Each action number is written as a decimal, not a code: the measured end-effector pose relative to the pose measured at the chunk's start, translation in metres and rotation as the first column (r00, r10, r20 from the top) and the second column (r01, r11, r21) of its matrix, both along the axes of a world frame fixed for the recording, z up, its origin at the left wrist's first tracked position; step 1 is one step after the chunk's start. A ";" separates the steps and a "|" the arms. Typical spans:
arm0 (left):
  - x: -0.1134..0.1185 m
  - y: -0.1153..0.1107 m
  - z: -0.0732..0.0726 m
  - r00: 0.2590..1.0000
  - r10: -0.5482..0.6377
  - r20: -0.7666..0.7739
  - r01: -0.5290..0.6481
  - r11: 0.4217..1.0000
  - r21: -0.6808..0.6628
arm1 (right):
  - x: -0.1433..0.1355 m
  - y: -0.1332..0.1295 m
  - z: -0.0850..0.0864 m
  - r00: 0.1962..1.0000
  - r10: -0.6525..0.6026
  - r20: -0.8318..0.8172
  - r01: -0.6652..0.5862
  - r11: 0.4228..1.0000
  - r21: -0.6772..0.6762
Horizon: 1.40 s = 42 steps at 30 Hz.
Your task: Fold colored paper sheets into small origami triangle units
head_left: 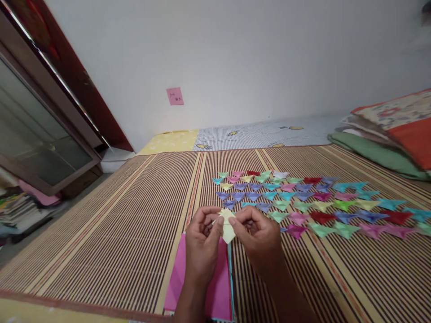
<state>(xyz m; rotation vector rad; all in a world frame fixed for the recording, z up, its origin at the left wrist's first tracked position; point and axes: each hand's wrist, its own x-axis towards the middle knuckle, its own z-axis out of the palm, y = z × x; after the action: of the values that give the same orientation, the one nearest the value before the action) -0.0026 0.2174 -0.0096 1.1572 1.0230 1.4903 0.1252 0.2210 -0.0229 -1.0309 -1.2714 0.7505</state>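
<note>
A small pale yellow folded paper (228, 229) with a pointed lower end is held up between both hands. My left hand (204, 237) pinches its left edge with thumb and fingers. On the other side, my right hand (257, 233) grips the right edge, thumb in front. Beneath my left hand and forearm lies a stack of paper with a pink sheet (218, 287) on top and a blue edge showing at its right. Several rows of small folded paper pieces (322, 217) in many colours spread over the striped mat, beyond and to the right of my hands.
The striped mat (141, 215) covers the surface. Folded cloths (377, 150) are piled at the back right. A pink note (175, 96) is on the white wall. Books (16, 211) and a glass-paned cabinet door (40, 121) are at the left.
</note>
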 end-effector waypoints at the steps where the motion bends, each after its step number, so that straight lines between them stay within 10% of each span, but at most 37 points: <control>1: 0.000 0.000 0.000 1.000 -0.003 -0.003 0.003 1.000 0.002 | 0.000 0.000 0.000 1.000 -0.005 0.002 0.005 1.000 -0.003; 15: -0.006 0.001 -0.001 0.994 0.038 -0.101 -0.036 0.999 0.023 | -0.005 0.001 -0.002 0.990 0.030 -0.139 -0.042 0.995 -0.085; 34: -0.004 0.001 0.000 0.968 -0.244 -0.063 0.235 0.965 -0.119 | 0.011 0.004 0.002 0.964 0.229 -0.138 -0.248 0.957 -0.148; 42: -0.005 0.004 0.001 0.997 -0.069 -0.035 0.064 0.991 -0.120 | 0.029 0.007 0.006 0.923 0.385 -0.027 -0.381 0.898 -0.219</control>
<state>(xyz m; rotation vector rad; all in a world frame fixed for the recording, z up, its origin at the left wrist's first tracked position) -0.0073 0.2218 -0.0086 1.1286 1.0748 1.3409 0.1537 0.2284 -0.0166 -0.9727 -1.4499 1.2111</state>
